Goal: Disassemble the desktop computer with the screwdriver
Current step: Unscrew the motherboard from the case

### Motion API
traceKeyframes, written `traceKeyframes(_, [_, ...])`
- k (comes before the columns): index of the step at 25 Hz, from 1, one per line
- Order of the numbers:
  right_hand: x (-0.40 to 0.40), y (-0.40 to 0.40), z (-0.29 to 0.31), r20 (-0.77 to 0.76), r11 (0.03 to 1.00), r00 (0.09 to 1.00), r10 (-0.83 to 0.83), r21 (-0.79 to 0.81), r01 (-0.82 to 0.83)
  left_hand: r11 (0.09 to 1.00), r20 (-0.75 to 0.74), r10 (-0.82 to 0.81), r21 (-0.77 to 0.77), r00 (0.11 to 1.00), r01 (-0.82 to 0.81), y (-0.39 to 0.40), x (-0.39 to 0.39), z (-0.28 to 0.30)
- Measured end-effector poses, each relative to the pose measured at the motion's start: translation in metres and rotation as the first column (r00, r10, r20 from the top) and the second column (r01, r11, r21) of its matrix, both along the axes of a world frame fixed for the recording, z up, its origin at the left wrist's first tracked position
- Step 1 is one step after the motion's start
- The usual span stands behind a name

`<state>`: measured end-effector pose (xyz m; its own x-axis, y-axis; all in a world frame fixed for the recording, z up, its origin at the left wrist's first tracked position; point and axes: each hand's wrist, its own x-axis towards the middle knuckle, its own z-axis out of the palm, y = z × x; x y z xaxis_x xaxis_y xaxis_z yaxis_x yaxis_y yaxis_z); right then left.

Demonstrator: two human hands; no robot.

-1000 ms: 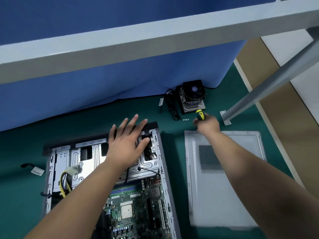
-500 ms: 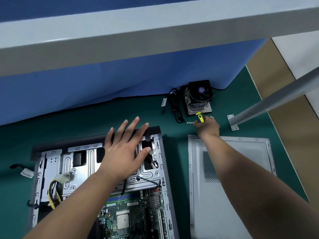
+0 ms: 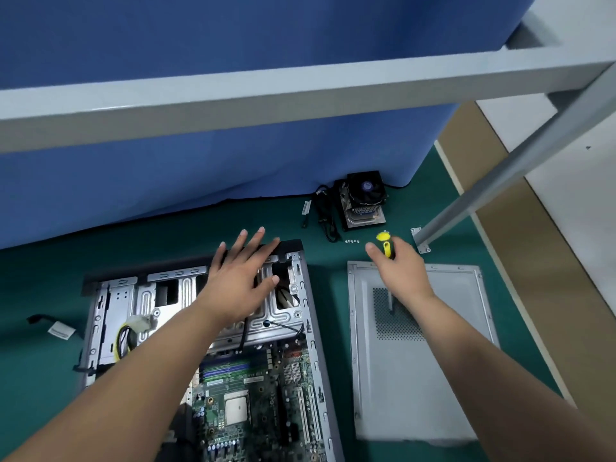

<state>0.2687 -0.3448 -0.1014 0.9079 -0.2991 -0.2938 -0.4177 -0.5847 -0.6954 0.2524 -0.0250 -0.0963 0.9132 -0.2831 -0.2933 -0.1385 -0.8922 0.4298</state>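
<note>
- My right hand (image 3: 401, 265) is wrapped around the yellow-and-black screwdriver (image 3: 386, 248), shaft pointing down over the vent mesh of the removed side panel (image 3: 433, 378).
- My left hand (image 3: 240, 281) lies flat with fingers spread, gripping nothing, on the drive cage of the open computer case (image 3: 310, 328).
- The case lies left of the panel on the green worktop (image 3: 166, 235).
- Small screws (image 3: 352, 241) and the cooler fan (image 3: 365, 198) sit just beyond my right hand.

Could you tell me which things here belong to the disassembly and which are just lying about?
Job: case, motherboard, screwdriver, screws, side panel, cooler.
Lying about: blue cloth, frame bar, labelled cable.
</note>
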Motion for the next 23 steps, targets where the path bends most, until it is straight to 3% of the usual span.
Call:
traceKeyframes(4, [-0.062,0.008,0.034,0.106,0.977,0.981,0.164,-0.156,-0.146,0.985,0.128,0.125,-0.138,0.984,-0.107,0.017,-0.047,0.006])
traceKeyframes(8, [-0.12,0.023,0.03,0.033,0.956,0.967,0.252,0.144,-0.254,0.976,0.191,0.152,-0.185,0.97,-0.116,0.051,-0.118,0.002])
traceKeyframes(12, [-0.156,0.041,-0.003,-0.09,0.921,0.949,0.302,0.282,-0.267,0.981,0.239,0.178,-0.12,0.955,-0.153,0.084,-0.17,-0.003])
traceKeyframes(17, [-0.175,0.057,-0.052,-0.191,0.979,0.961,0.197,0.083,-0.184,0.983,0.225,0.184,-0.025,0.957,-0.183,0.111,-0.206,-0.004])
traceKeyframes(23, [-0.188,0.068,-0.068,-0.23,0.966,0.94,0.253,-0.001,-0.26,0.986,0.165,0.141,0.071,0.976,-0.154,0.12,-0.228,-0.008])
